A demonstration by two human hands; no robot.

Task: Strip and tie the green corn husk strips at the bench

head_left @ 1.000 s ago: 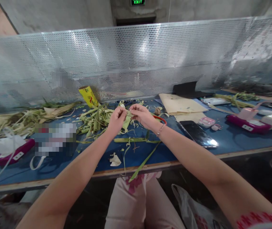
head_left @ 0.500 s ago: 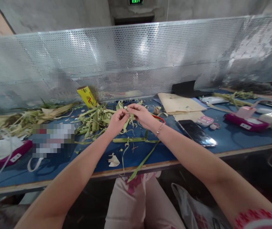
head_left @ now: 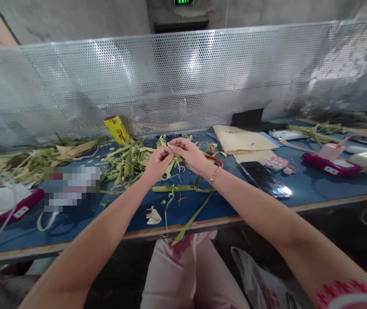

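Observation:
My left hand and my right hand meet fingertip to fingertip above the blue table. Both are closed in a pinch, and whatever is between the fingers is too small to make out. A heap of pale green plant scraps lies beside and behind my left hand. Nearer the front edge, a long green leaf strip slants over the edge, and a dry cream scrap lies to its left. A red band and a chain bracelet are at my right wrist.
A yellow packet leans at the perforated metal screen. To the right are brown paper, a dark phone, a pink case and a purple box. Dry husks and another purple box are left.
Both hands have shifted very slightly to the left, and the fingers of my right hand have moved a little over my left fingertips. The things on the table look unmoved.

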